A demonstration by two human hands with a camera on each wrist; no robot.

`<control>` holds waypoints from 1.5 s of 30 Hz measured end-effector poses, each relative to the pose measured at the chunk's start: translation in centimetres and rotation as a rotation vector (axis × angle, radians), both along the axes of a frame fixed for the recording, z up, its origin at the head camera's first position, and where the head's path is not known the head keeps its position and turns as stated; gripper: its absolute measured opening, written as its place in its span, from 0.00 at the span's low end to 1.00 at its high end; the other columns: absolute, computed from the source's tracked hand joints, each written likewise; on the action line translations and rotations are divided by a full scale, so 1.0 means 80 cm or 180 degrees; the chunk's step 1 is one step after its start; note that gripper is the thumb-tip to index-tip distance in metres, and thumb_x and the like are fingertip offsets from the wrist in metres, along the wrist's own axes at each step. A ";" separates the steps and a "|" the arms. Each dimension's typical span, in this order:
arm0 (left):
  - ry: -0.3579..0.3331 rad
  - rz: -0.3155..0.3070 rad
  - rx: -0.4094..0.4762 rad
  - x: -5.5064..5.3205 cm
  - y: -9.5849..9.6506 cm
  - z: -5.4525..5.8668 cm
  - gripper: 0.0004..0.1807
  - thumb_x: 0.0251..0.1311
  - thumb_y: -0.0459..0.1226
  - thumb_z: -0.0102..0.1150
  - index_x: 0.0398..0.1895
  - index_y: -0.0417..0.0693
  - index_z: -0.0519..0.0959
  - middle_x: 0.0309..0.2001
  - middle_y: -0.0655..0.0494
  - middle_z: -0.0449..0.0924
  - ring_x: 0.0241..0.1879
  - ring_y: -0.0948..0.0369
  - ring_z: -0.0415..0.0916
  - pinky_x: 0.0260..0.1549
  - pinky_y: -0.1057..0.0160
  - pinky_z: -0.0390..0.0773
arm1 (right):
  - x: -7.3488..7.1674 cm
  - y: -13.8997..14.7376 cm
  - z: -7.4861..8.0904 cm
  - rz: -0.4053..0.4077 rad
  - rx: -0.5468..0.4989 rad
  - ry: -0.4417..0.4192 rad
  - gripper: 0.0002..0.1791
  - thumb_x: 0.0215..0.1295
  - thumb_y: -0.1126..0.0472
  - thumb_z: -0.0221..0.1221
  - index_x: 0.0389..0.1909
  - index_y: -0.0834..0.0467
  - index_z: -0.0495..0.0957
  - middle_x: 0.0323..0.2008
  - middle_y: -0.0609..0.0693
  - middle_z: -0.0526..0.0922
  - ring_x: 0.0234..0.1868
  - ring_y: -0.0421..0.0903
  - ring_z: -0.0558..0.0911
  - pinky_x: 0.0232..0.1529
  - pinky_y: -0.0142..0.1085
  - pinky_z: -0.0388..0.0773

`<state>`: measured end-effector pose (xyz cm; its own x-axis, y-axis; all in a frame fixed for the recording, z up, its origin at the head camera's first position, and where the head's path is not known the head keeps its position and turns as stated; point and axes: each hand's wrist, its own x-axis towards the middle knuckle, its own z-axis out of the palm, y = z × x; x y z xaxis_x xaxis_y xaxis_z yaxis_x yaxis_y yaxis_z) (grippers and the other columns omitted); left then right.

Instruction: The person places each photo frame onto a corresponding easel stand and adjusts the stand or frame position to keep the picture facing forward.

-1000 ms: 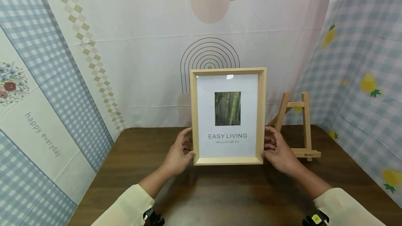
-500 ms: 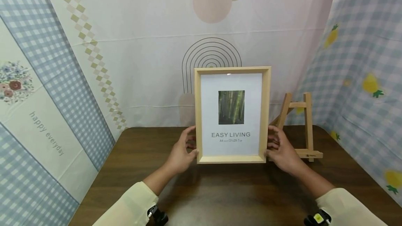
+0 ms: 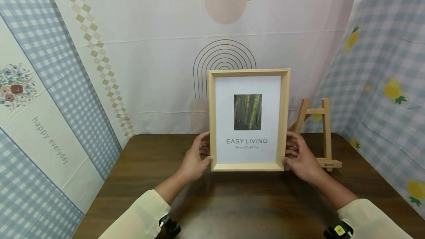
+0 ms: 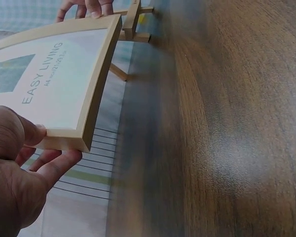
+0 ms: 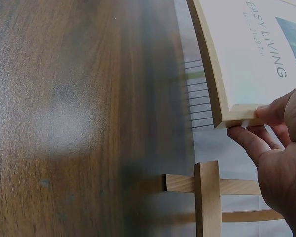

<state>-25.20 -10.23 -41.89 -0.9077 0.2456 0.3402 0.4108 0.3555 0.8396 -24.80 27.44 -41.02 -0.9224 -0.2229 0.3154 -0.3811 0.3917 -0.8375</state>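
Note:
A light wood picture frame point(image 3: 285, 121) stands upright between both hands, its white insert reading "EASY LIVING" under a small bamboo picture. My left hand point(image 3: 194, 159) grips its left side near the bottom corner, thumb on the front and fingers behind, as the left wrist view shows. On the opposite side my right hand point(image 3: 300, 158) pinches the lower edge the same way. In both wrist views the frame's bottom edge hangs above the table. Just right of the frame and partly behind it stands a small wooden easel point(image 3: 327, 132), close by the right hand.
The dark wood table point(image 3: 239, 205) spreads beneath the hands. A white printed cloth point(image 3: 159, 76) hangs behind it, with blue checked cloths point(image 3: 375, 95) at either side. Black devices are strapped at both wrists.
The picture frame has shifted slightly right and a little upward in the head view, both hands moving with it. Its gap to the easel has narrowed.

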 end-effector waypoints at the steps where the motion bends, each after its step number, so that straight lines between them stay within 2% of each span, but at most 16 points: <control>1: -0.0003 -0.0003 0.0000 0.000 0.001 0.000 0.46 0.63 0.21 0.63 0.78 0.59 0.55 0.59 0.44 0.76 0.47 0.50 0.80 0.39 0.56 0.84 | 0.000 0.001 0.001 -0.0003 0.0005 -0.0004 0.48 0.64 0.83 0.57 0.78 0.61 0.42 0.63 0.74 0.66 0.56 0.69 0.76 0.40 0.38 0.84; 10: -0.0021 -0.0003 0.0018 -0.003 0.006 0.003 0.46 0.63 0.21 0.63 0.78 0.59 0.55 0.59 0.45 0.76 0.48 0.49 0.80 0.38 0.57 0.84 | 0.001 0.007 0.003 -0.0035 0.0111 0.0006 0.47 0.65 0.82 0.57 0.78 0.60 0.43 0.63 0.73 0.66 0.55 0.68 0.77 0.42 0.47 0.84; 20: 0.0100 -0.0058 0.0123 -0.006 0.012 0.004 0.46 0.62 0.20 0.62 0.77 0.58 0.56 0.57 0.43 0.78 0.46 0.49 0.81 0.40 0.55 0.84 | -0.001 0.012 0.004 -0.0082 0.0178 0.0152 0.48 0.63 0.83 0.58 0.78 0.62 0.43 0.62 0.74 0.68 0.51 0.62 0.80 0.39 0.37 0.84; 29: 0.0089 -0.0025 0.0098 -0.009 0.018 0.006 0.45 0.61 0.20 0.63 0.77 0.58 0.57 0.56 0.44 0.78 0.45 0.49 0.81 0.39 0.57 0.84 | -0.001 0.015 0.007 -0.0140 0.0180 0.0173 0.49 0.63 0.83 0.59 0.78 0.62 0.44 0.61 0.74 0.69 0.52 0.66 0.79 0.39 0.34 0.83; 36: 0.0097 -0.0021 0.0080 -0.011 0.023 0.007 0.46 0.61 0.20 0.63 0.77 0.59 0.57 0.57 0.44 0.78 0.46 0.49 0.81 0.39 0.56 0.84 | -0.001 0.020 0.010 -0.0182 0.0329 0.0198 0.48 0.63 0.82 0.60 0.78 0.62 0.44 0.61 0.73 0.69 0.52 0.60 0.80 0.41 0.32 0.83; 41: 0.0102 -0.0018 0.0070 -0.013 0.028 0.007 0.46 0.60 0.20 0.63 0.77 0.58 0.57 0.57 0.44 0.78 0.46 0.49 0.81 0.38 0.57 0.84 | 0.000 0.022 0.013 -0.0195 0.0293 0.0178 0.49 0.64 0.81 0.60 0.79 0.63 0.42 0.61 0.74 0.69 0.53 0.67 0.78 0.40 0.32 0.83; 45: 0.0089 -0.0011 0.0073 -0.013 0.032 0.007 0.46 0.60 0.20 0.64 0.77 0.58 0.57 0.57 0.44 0.78 0.47 0.49 0.81 0.38 0.57 0.85 | 0.000 0.025 0.013 -0.0212 0.0282 0.0208 0.49 0.63 0.81 0.61 0.79 0.63 0.42 0.61 0.74 0.68 0.53 0.69 0.78 0.39 0.33 0.83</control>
